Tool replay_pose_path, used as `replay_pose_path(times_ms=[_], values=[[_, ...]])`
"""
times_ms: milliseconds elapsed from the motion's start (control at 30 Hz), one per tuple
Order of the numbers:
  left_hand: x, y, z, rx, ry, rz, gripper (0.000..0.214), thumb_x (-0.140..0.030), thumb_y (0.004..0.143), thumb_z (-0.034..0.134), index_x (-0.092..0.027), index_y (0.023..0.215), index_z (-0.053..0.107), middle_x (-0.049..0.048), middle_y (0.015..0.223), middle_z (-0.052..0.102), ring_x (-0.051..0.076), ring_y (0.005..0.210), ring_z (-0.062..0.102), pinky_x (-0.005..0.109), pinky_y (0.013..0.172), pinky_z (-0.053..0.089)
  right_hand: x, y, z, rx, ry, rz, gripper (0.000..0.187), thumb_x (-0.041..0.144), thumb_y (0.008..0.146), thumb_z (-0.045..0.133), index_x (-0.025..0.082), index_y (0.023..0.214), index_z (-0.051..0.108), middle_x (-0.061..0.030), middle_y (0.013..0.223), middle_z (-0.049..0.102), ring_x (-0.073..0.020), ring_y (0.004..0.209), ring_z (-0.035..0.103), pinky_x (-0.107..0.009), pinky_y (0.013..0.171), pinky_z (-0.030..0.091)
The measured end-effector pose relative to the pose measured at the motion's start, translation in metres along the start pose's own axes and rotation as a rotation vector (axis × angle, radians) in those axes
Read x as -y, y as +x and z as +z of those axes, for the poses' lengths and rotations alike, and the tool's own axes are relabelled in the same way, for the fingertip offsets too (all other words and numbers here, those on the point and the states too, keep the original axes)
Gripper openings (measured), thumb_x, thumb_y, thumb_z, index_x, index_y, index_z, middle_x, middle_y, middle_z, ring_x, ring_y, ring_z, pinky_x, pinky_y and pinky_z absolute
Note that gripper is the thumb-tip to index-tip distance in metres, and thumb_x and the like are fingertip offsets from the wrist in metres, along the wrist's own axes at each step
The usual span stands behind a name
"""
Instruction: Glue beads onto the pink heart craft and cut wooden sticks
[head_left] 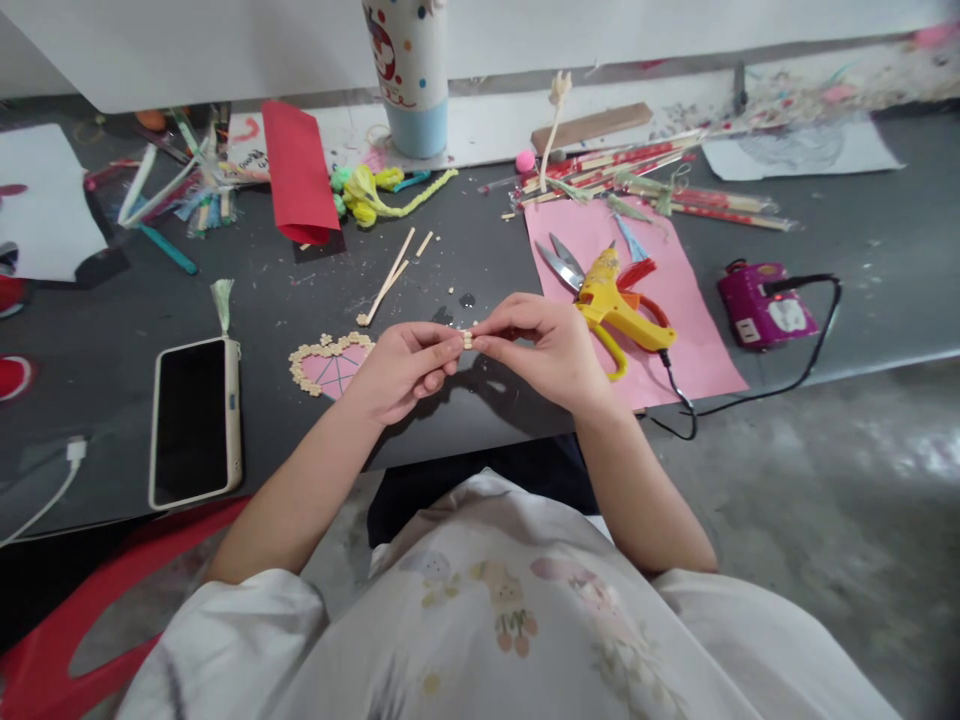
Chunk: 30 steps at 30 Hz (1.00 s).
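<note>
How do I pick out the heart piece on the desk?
On the dark desk, find the phone near the front edge. Right of it, beside the left hand, lies a pink heart. Unlike the loose sticks behind it, it is rimmed with small pale beads.

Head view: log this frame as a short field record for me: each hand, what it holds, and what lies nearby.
left hand: pinches small pale piece at fingertips
right hand: pinches the same piece from the other side
left of hands: pink heart with beaded rim, phone face up
right of hands: yellow glue gun and scissors on pink paper
surface: dark table
</note>
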<state>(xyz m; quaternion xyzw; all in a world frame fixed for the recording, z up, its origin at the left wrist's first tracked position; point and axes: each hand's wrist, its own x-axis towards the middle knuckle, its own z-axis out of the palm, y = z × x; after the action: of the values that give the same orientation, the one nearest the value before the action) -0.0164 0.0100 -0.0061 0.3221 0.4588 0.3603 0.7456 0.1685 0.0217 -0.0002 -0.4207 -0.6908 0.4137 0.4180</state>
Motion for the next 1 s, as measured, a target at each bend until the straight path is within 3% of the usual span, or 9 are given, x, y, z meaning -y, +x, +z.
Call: replay_pose_path(times_ms=[467,700,833,933,1000], values=[[-0.001,0.0,0.003,-0.061,0.043,0.006,0.034,-0.037,0.061,0.084,-0.015,0.079,0.067,-0.0068,0.053,0.054,-0.001,0.036,0.039,0.011,0.032,0.021,-0.001,-0.004,-0.005,0.043,-0.148,-0.015,0.006,0.018,0.084,0.058,0.019,0.079,0.061,-0.0013,0.076,0.061,-0.0137,0.071,0.056,-0.028,0.065,0.045],[-0.001,0.001,0.001,-0.132,-0.028,0.065,0.025,-0.032,0.068,0.08,-0.015,0.081,0.066,-0.0073,0.055,0.053,-0.002,0.035,0.037,0.01,0.031,0.022,0.002,-0.01,-0.026,-0.011,-0.336,0.113,0.012,0.017,0.085,0.051,0.021,0.073,0.051,0.0016,0.068,0.053,-0.0135,0.064,0.049,-0.028,0.062,0.036],[-0.002,0.002,0.0,-0.167,-0.09,0.128,0.021,-0.027,0.07,0.078,-0.015,0.082,0.067,-0.0081,0.055,0.051,-0.002,0.036,0.036,0.009,0.031,0.022,0.006,-0.016,-0.034,-0.033,-0.455,0.156,0.025,0.025,0.092,0.043,0.021,0.067,0.045,0.0007,0.064,0.05,-0.0142,0.062,0.046,-0.03,0.061,0.033],[-0.002,0.003,0.001,-0.179,-0.096,0.137,0.02,-0.027,0.07,0.077,-0.014,0.082,0.067,-0.0081,0.055,0.05,-0.003,0.036,0.036,0.009,0.032,0.022,0.007,-0.021,-0.035,0.025,-0.561,0.136,0.02,0.027,0.091,0.049,0.021,0.073,0.053,-0.0014,0.069,0.058,-0.0155,0.064,0.051,-0.03,0.062,0.035],[-0.002,0.003,0.001,-0.18,-0.086,0.13,0.02,-0.027,0.071,0.077,-0.014,0.082,0.066,-0.0078,0.056,0.05,-0.002,0.037,0.036,0.01,0.032,0.022,0.005,-0.025,-0.036,0.069,-0.583,0.111,0.008,0.023,0.087,0.055,0.02,0.089,0.062,-0.0029,0.079,0.065,-0.0166,0.069,0.057,-0.031,0.066,0.04]])
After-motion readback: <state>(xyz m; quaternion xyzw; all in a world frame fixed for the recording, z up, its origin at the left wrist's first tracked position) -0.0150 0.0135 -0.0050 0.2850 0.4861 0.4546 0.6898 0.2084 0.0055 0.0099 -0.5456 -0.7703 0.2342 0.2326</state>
